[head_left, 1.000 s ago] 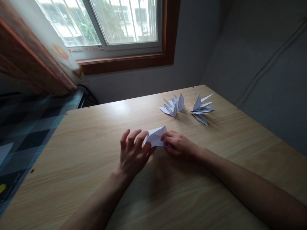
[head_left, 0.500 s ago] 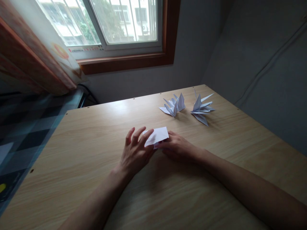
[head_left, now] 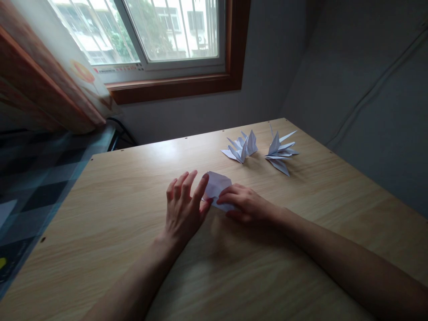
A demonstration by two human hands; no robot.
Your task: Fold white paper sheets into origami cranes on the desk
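White paper (head_left: pixel 219 180) was located between the two hands, low over the bench (head_left: pixel 133 196); whether its underside touched the wood could not be told. It was seen partly folded, one panel tilted up on the far side, a lower flap lying nearer the right fingers.

Left hand (head_left: pixel 185 200): about half open, fingers raised and spread, index fingertip set at the paper's upper left edge, thumb at its lower left. Contact was judged likely; a real pinch could not be confirmed. Right hand (head_left: pixel 244 203): mostly closed, fingers curled over the paper's right part, thumb tucked low beside it. The paper was taken to be held there; firmness could not be told.

Step in hand: judged to be folding, with the raised panel being lined up against the lower flap. For the next move, a steady hold by the right hand was judged to be needed, with the panel's edge brought over by the left and the crease pressed flat. Slipping out of line was considered the main risk.

Beyond the right hand, two spiky folded paper pieces were left standing: one nearer (head_left: pixel 241 153), one farther right (head_left: pixel 280 154). Well left of the left hand, a checked cloth (head_left: pixel 36 191) was seen.
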